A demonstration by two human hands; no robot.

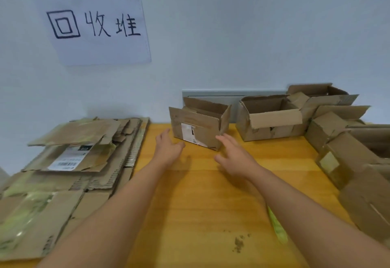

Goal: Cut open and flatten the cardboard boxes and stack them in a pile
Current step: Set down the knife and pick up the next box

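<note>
A small open cardboard box (pixel 198 126) with a torn white label stands at the back of the yellow wooden table (pixel 190 193), flaps up. My left hand (pixel 168 147) is open just left of and below it, fingers spread, not touching. My right hand (pixel 232 155) is open at the box's lower right corner, fingertips very near it; contact cannot be told. A pile of flattened cardboard (pixel 69 162) lies on the left side of the table. Both hands hold nothing.
More open boxes stand behind and right: one (pixel 270 117) beside the small box, several others (pixel 348 141) along the right edge. A green-yellow strip-like object (pixel 277 227) lies under my right forearm. Cardboard crumbs (pixel 239 243) dot the near table. A paper sign (pixel 92 25) hangs on the wall.
</note>
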